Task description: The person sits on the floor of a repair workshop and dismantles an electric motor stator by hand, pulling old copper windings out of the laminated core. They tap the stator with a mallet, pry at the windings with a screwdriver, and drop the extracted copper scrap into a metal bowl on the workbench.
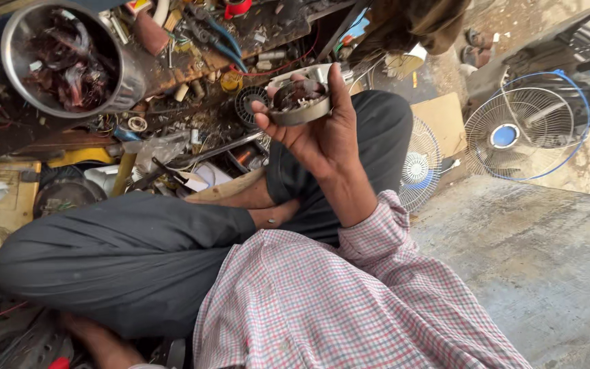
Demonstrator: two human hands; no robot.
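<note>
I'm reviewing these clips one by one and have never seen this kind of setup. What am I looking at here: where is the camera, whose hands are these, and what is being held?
There is no machine here: a person sits cross-legged on the floor, and the one picture comes from a camera worn on their head, looking down at their lap. The right hand is raised and grips a small round metal motor part with dark windings inside. The left hand is low at the bottom edge, resting by dark clutter; whether it grips anything cannot be told. Ahead lies a messy work area strewn with tools, wires and small parts, and a steel pot filled with tangled dark wire. To the right, on the concrete floor, stand two fan grilles, one blue-rimmed.
</note>
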